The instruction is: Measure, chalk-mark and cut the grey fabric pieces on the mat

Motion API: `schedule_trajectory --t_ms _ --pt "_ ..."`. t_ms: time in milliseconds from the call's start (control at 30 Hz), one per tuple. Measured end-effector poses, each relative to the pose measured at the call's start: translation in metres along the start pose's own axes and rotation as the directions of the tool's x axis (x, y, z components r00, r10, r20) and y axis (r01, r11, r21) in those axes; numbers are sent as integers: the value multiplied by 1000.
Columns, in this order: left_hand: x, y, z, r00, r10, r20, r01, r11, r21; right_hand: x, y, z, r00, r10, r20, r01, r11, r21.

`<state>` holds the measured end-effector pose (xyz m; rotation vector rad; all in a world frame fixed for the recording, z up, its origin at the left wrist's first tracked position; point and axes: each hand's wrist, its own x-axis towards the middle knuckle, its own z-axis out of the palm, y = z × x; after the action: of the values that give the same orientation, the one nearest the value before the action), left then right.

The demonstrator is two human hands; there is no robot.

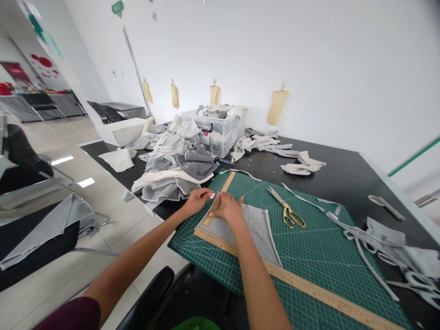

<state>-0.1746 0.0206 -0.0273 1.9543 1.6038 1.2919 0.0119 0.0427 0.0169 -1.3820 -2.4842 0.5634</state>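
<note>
Centrally, grey fabric piece point(259, 225) on green cutting mat point(319, 245), black table point(338, 158) | left hand point(198, 200) pinching pink chip point(212, 195) | right hand point(229, 208) spread on short wooden ruler point(228, 180) | upper right, white wall point(343, 68)

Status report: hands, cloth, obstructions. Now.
Left hand pinching pink piece. Right hand on short ruler. Grey cloth flat on mat. Scissors beside cloth, not on it.

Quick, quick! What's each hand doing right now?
Left hand: closed, pinching a small pink piece.
Right hand: open, thumb and fingers on the short wooden ruler.
</note>
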Motion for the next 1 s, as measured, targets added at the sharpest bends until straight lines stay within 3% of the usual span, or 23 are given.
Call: schedule_trajectory --t_ms 167,333,600,700,833,1000 --pt "-37 9 -14 1000 4 25 -2 997 -76 0 1 3 1000 3 -15 -3 1000 12" --pt "-57 16 -23 998 -37 -44 28 982 -189 0 1 5 1000 -3 -12 3 1000 -14" --pt "-81 57 -21 986 91 -137 -96 995 -25 -1 2 4 1000 -12 -16 12 1000 -5" --pt "-86 67 -16 994 99 -53 -103 992 -75 0 3 6 999 -33 -33 33 999 -5" --pt "-82 65 -14 1000 13 -2 -13 998 -64 1 5 9 999 -35 -26 35 999 -7" --pt "-76 55 -12 982 -167 -87 166 986 -22 3 6 10 1000 -24 -7 24 1000 -7"
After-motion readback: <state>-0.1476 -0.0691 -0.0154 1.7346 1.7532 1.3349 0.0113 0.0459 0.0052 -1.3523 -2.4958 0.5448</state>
